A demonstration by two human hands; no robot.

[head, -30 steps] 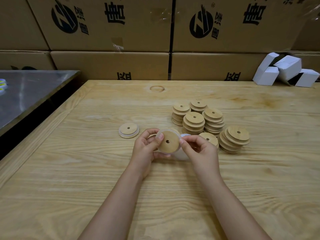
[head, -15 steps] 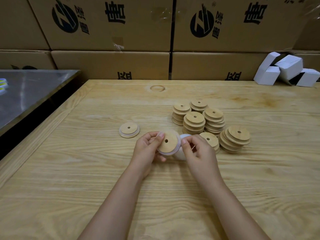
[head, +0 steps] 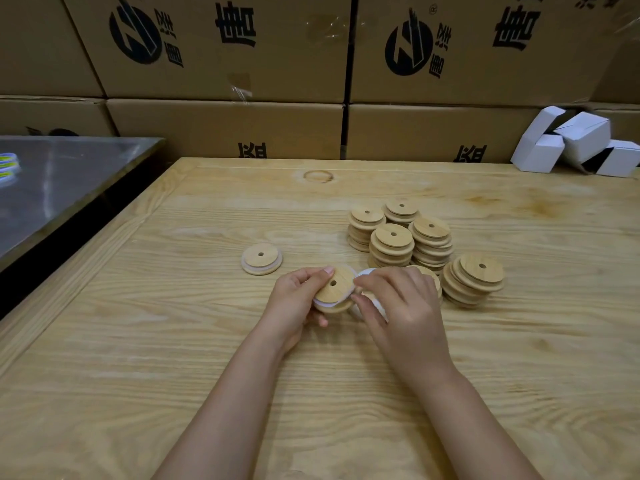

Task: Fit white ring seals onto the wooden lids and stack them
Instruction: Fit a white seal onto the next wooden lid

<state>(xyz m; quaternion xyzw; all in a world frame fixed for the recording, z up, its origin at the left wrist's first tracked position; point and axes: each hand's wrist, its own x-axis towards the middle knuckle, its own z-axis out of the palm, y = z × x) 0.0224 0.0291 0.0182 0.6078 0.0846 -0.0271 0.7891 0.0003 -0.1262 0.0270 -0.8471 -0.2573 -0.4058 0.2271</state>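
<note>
- wooden lid [head: 334,285]: small disc with a centre hole, held just above the worktop [head: 173,341] between both hands and tilted toward the camera.
- Handling, my guess: light, stiff and smooth. Best gripped by the rim so the edge stays free for the seal.
- white ring seal [head: 322,302]: looks thin, soft and stretchy. It shows along the lid's lower-left edge and seems partly seated. It may roll or pop off if one side is released.
- left hand [head: 294,299]: fingers curled round the lid's left rim, thumb on the top face near the edge.
- right hand [head: 405,306]: fingers [head: 362,299] close together, pinching the seal at the lid's right edge.
- sealed lid [head: 261,259] lies flat on the worktop to the left, apart from the hands.
- lid stacks [head: 391,244] stand behind and to the right, near the right hand. One of them leans.
- white piece [head: 367,271] behind the right hand is mostly hidden, so I cannot tell what it is.
</note>
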